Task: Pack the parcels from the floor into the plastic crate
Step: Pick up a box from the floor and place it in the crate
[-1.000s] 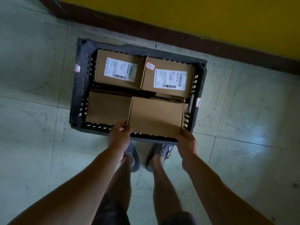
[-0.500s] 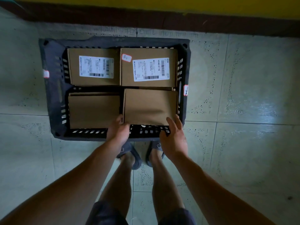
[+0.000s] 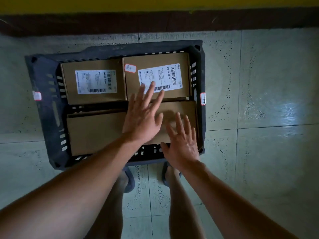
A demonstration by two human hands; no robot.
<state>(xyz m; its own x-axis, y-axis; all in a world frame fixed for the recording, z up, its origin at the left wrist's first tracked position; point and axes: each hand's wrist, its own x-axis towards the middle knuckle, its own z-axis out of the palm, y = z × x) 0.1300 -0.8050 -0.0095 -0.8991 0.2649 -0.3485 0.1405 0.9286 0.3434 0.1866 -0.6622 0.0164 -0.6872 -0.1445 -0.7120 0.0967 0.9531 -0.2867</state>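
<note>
A dark plastic crate (image 3: 44,107) stands on the floor in front of me, with several brown cardboard parcels inside. Two at the back carry white shipping labels: the back left parcel (image 3: 69,94) and the back right parcel (image 3: 155,60). The front left parcel (image 3: 93,131) and the front right parcel (image 3: 181,107) are plain on top. My left hand (image 3: 143,116) stretches flat, fingers spread, over the gap between the front right and back right parcels. Over the front right parcel near the crate's front rim is my right hand (image 3: 181,142), also flat and spread. Neither hand holds anything.
The crate sits near a yellow wall with a dark skirting strip (image 3: 155,21). Pale tiled floor (image 3: 259,152) lies on every other side of it. My sandalled feet (image 3: 129,181) stand just in front of the crate's near rim.
Both hands let go of the front right parcel, which now lies in the crate. They opened flat and moved forward over the parcels; the view came closer.
</note>
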